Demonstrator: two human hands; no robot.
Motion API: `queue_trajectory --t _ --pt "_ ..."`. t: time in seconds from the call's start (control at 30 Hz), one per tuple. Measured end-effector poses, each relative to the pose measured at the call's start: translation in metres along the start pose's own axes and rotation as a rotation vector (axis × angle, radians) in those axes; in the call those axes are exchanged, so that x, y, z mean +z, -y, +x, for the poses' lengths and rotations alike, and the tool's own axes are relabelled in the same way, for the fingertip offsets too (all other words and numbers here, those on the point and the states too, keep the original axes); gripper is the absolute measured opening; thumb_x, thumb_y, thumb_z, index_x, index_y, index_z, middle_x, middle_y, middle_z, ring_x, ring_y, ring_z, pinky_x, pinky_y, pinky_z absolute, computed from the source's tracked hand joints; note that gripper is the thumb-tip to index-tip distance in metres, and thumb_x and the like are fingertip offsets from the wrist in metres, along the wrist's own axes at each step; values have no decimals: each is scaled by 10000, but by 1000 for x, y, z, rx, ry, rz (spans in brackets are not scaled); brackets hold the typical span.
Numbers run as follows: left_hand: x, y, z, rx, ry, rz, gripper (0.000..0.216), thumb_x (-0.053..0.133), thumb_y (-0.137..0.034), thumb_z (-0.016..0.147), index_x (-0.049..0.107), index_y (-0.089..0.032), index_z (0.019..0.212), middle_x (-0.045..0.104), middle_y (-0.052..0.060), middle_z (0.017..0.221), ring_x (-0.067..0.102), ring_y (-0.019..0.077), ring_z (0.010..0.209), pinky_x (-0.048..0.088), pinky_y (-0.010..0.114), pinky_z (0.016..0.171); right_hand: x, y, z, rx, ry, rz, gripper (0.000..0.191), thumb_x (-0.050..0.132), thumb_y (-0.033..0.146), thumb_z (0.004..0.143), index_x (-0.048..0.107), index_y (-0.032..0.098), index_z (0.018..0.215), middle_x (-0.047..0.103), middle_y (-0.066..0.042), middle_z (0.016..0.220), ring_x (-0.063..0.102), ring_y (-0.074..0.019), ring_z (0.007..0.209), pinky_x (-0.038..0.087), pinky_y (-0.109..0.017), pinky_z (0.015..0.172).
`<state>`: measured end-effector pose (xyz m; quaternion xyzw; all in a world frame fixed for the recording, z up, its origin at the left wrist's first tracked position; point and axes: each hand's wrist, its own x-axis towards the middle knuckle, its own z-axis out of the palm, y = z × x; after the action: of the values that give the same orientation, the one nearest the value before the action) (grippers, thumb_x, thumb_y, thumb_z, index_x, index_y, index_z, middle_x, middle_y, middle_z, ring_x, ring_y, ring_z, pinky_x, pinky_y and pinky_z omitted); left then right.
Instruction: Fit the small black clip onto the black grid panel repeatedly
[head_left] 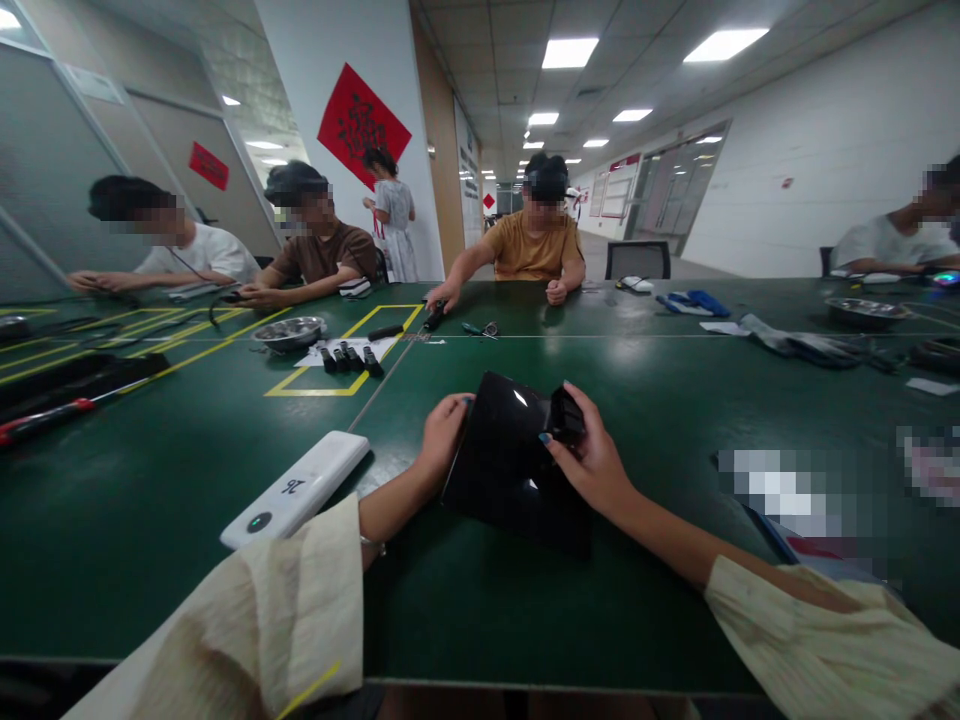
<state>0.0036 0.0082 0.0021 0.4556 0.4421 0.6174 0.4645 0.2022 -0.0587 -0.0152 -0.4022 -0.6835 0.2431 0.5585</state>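
A glossy black device [499, 450], like a boxy casing, stands tilted on the dark green table [187, 480] just in front of me. My left hand [441, 432] grips its left edge, fingers curled over the top. My right hand [592, 455] holds its right side, with the fingertips closed on a small black part [568, 415] at the upper right corner. Both arms wear cream sleeves.
A white power bank [296, 488] lies left of my left arm. Farther off are a metal bowl [289, 331], small black parts [349, 358] on paper inside yellow tape lines, and a red-handled screwdriver [45, 418] at left. Other people sit around the table's far side.
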Motion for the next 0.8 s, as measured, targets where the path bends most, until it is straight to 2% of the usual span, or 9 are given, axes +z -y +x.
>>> queue_trajectory --t 0.07,0.13,0.27,0.37,0.47,0.53,0.6,0.7,0.8 --pt "-2 -3 8 61 -141 -98 66 502 -214 733 511 -181 789 334 -106 399 368 79 383 322 187 432 0 -3 2 -17 23 -28 638 529 282 816 220 230 1372 457 -109 1263 532 -204 1065 467 -369 891" --pt "-6 -6 10 133 -202 -121 72 458 -196 757 478 -192 826 330 -108 411 364 76 388 316 178 438 0 -5 4 -18 85 -91 646 526 275 813 211 225 1375 484 -112 1222 570 -192 971 486 -371 848" --pt "-5 -5 1 166 -183 -103 56 423 -202 781 449 -205 831 334 -103 429 373 76 398 327 178 451 3 2 5 -38 232 -302 661 505 248 811 185 225 1389 500 -122 1174 578 -175 824 505 -378 753" --pt "1 -2 -6 119 -134 -79 54 423 -213 783 435 -213 835 330 -107 433 370 77 397 331 177 450 2 17 2 -167 153 -443 653 491 249 816 184 199 1390 420 -155 1241 516 -220 1002 466 -409 828" --pt "3 0 -9 104 -118 -67 73 437 -219 781 421 -214 852 343 -111 447 365 74 400 333 177 450 0 36 -5 -413 77 -553 562 496 256 807 304 174 1329 430 -150 1201 437 -249 1101 414 -427 887" --pt "3 0 -9 102 -118 -60 75 441 -233 785 418 -208 852 348 -111 452 361 72 403 332 178 449 4 48 -13 -579 190 -592 456 495 288 810 417 182 1247 483 -120 1142 443 -240 1078 394 -415 896" --pt "2 1 -7 98 -127 -51 83 452 -250 785 423 -200 844 346 -110 451 360 71 407 328 179 447 11 55 -21 -654 408 -616 425 469 366 832 464 203 1225 510 -95 1163 448 -228 1080 366 -400 928" --pt "1 2 -6 89 -134 -41 107 479 -267 768 435 -190 827 348 -108 456 365 67 412 317 179 441 22 58 -29 -579 694 -662 503 394 481 862 407 262 1315 419 -54 1351 354 -231 1222 273 -399 1026" --pt "1 4 -5 81 -118 -40 129 500 -287 746 444 -189 808 344 -109 456 363 67 408 315 183 439 25 54 -28 -429 754 -716 512 370 482 876 365 292 1351 329 -44 1428 248 -249 1305 212 -444 1060"
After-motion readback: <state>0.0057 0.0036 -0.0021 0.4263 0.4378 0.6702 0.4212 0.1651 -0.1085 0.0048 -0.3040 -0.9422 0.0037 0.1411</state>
